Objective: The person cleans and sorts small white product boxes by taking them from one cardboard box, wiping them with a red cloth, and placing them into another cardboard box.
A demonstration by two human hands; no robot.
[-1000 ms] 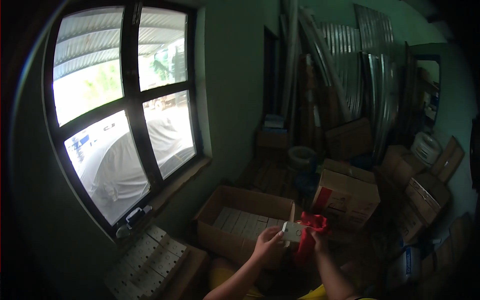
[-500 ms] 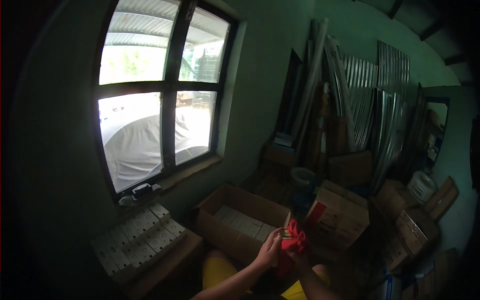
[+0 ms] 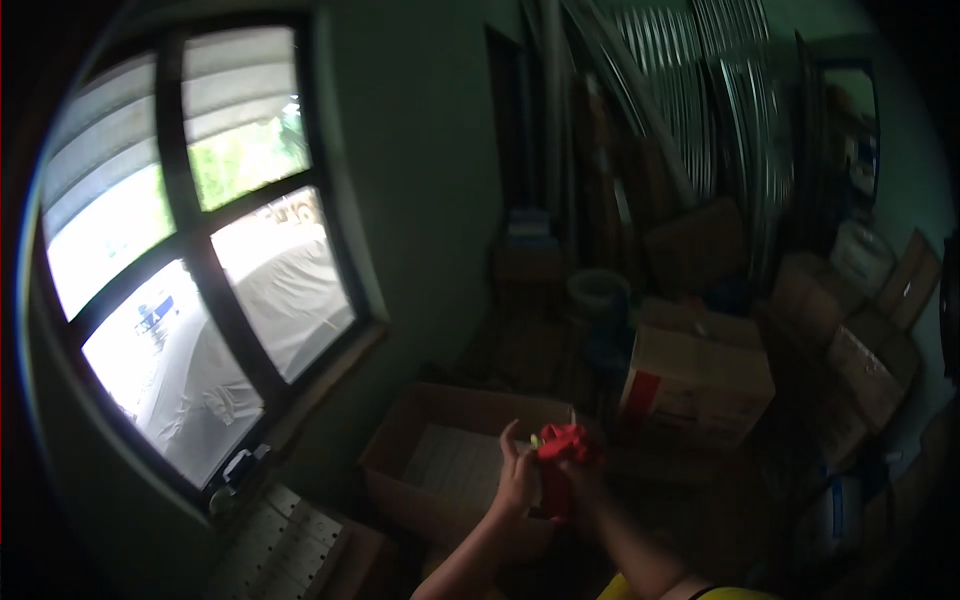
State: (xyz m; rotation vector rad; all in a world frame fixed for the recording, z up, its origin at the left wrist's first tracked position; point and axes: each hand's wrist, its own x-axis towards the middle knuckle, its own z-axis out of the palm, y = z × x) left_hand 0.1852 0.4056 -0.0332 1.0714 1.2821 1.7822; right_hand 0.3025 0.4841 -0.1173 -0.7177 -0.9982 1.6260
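A bunched red cloth (image 3: 562, 445) is held in front of me, over the near right edge of an open cardboard box (image 3: 378, 455). My left hand (image 3: 517, 482) grips the left side of the cloth, with one finger sticking up. A small pale yellowish bit (image 3: 536, 440) shows between the hand and the cloth; I cannot make out what it is. My right hand (image 3: 582, 480) is closed on the right of the cloth, its fingers mostly hidden by the red folds and blur. Whitish flat pieces (image 3: 455, 465) lie inside the open box.
At lower left, white perforated boxes (image 3: 280, 550) are stacked beneath the window (image 3: 190, 240). A closed carton (image 3: 695, 365) stands right of my hands, with more cartons (image 3: 850, 370) beyond it. Corrugated metal sheets (image 3: 665, 90) lean on the far wall. A bucket-like container (image 3: 600, 290) stands behind.
The camera view has turned, so the window sits further left and lower. My hands stay on the red cloth; a left finger now points up, and the cloth looks more bunched.
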